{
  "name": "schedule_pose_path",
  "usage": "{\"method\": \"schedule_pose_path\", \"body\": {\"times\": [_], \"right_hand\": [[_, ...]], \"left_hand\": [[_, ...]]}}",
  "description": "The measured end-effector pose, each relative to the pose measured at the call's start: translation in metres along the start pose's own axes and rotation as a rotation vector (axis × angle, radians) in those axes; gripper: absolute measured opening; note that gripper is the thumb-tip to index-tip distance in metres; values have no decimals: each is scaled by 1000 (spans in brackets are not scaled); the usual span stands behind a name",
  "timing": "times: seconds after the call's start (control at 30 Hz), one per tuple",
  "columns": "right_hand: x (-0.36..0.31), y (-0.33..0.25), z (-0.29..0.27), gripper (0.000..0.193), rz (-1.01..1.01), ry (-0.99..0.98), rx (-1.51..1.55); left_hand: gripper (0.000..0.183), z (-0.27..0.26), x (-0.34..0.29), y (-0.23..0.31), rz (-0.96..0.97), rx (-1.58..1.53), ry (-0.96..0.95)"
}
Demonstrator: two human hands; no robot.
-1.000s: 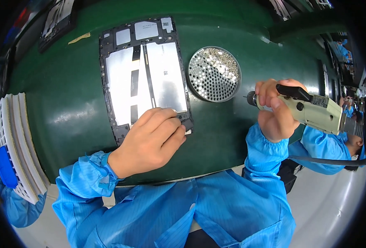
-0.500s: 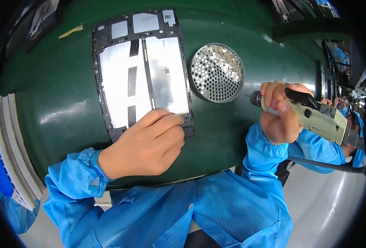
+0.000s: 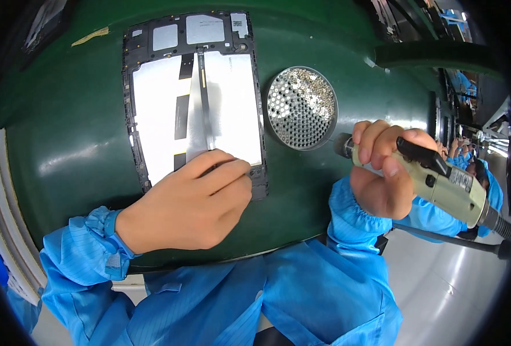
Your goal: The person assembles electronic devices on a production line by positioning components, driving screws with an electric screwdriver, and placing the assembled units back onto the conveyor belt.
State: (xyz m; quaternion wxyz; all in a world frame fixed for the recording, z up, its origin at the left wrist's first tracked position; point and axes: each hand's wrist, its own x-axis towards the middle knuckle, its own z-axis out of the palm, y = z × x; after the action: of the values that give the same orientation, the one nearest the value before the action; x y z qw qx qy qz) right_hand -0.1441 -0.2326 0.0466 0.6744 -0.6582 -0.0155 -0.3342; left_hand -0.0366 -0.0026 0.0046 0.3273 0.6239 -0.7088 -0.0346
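A tablet's open housing (image 3: 232,109), black-framed with silver battery panels, lies on the green mat. A thin dark ribbon cable (image 3: 204,101) runs lengthwise down its middle. My left hand (image 3: 189,202) rests over the near end of the housing, its fingers bent and pinched together where the cable passes under them. What lies between the fingertips is hidden. My right hand (image 3: 385,167) is wrapped round a pale green electric screwdriver (image 3: 440,187) with a black lever. Its tip points left, off the mat, near the round screw tray (image 3: 301,138).
Small screws fill the far right part of the perforated tray. A yellowish strip (image 3: 90,37) lies at the far left. White stacked trays (image 3: 4,190) stand at the left edge. A dark bar (image 3: 434,55) crosses at the far right, and a co-worker's blue sleeve (image 3: 434,216) shows beyond my right hand.
My left hand has slid a little left across the housing, to the ribbon cable. The screwdriver has shifted slightly left and nearer to me. The whole view has also shifted slightly.
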Motion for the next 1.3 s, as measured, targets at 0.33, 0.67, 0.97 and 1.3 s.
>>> {"method": "schedule_pose_path", "body": {"times": [0.33,0.67,0.97,1.3], "right_hand": [[-5,17,31,35,64,-27,49],[-5,27,35,35,105,-41,50],[-3,26,33,36,123,-113,18],[-3,7,37,39,22,-12,17]], "left_hand": [[31,1,-3,3,-149,17,32],[22,6,-2,6,-173,10,58],[20,5,-1,9,-192,5,45],[23,-2,-5,3,-182,51,-44]]}}
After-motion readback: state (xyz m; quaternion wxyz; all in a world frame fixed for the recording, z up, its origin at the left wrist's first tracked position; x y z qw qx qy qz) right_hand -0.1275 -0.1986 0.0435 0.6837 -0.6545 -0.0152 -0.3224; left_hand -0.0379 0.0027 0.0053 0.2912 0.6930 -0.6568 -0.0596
